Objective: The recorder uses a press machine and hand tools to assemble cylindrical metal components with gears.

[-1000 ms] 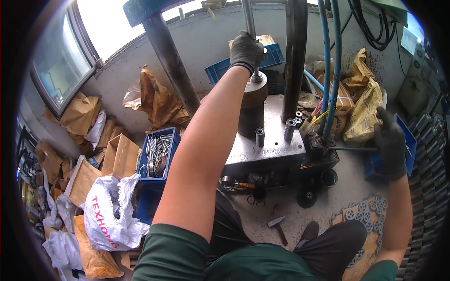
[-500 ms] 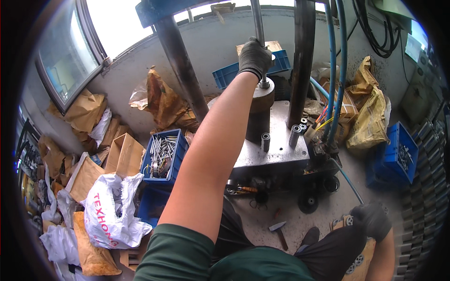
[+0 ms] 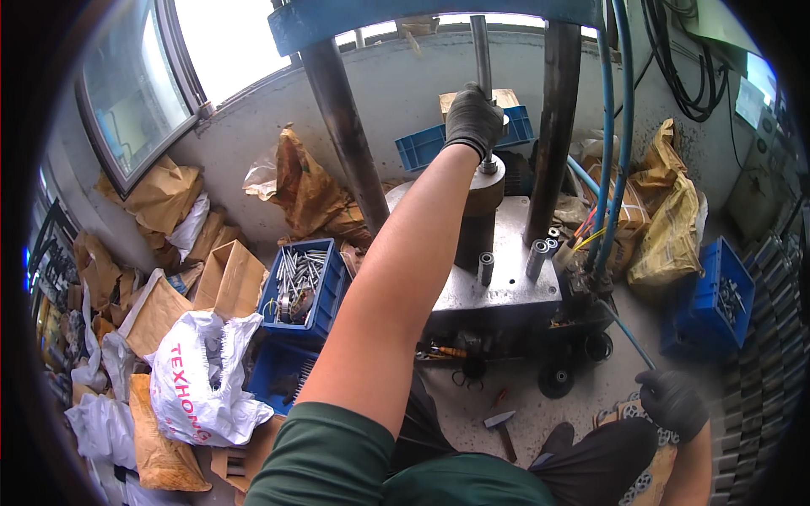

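Nearest, right hand [image 3: 672,403] in a black glove, curled loosely by the knee, holding nothing. Farther out, left hand [image 3: 474,120], gloved too, fingers wrapped tight around the steel rod [image 3: 481,51], just above the round block [image 3: 479,198] on the press plate [image 3: 506,282].

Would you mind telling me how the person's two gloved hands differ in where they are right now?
The left hand is raised, arm stretched out, gripping the thin rod above the dark cylinder on the press. The right hand hangs low by the knee, touching nothing visible. Both wear dark gloves.
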Demonstrator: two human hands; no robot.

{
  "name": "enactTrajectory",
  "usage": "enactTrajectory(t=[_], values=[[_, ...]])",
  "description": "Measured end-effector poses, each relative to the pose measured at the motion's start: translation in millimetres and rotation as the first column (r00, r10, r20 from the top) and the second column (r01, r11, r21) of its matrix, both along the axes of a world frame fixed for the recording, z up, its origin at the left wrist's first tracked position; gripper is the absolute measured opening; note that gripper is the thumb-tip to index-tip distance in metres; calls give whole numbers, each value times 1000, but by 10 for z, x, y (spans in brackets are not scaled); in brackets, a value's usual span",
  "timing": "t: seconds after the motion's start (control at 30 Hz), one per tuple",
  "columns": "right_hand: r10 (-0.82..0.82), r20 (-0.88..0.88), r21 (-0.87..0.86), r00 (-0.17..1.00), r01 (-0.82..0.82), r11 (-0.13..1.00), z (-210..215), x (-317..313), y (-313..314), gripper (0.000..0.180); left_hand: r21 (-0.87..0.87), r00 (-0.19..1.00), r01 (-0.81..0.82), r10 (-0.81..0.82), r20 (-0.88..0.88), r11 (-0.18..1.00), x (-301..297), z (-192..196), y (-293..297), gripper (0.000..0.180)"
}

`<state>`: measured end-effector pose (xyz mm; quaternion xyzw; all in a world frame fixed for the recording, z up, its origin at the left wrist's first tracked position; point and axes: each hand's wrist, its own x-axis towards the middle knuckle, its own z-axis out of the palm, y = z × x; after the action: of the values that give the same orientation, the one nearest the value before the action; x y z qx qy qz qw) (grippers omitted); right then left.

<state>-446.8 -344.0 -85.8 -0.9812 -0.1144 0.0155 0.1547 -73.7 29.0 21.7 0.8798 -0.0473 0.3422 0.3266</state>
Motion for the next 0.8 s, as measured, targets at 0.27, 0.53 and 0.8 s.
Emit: enactTrajectory(t=[0.27,0.53,0.8], values=[[40,-17,-77,999,-41,996,-19,-3,-19,24,-87,998,40,-45,-50,995,-115,46,-27,28],[116,-50,-138,992,-122,983,-81,22,-94,21,-58,998,19,-22,-50,998,-60,42,2,33],[118,-88,-150,989,-130,980,-132,18,-186,26,-8,999,14,-14,-46,1000,-47,24,-33,38]])
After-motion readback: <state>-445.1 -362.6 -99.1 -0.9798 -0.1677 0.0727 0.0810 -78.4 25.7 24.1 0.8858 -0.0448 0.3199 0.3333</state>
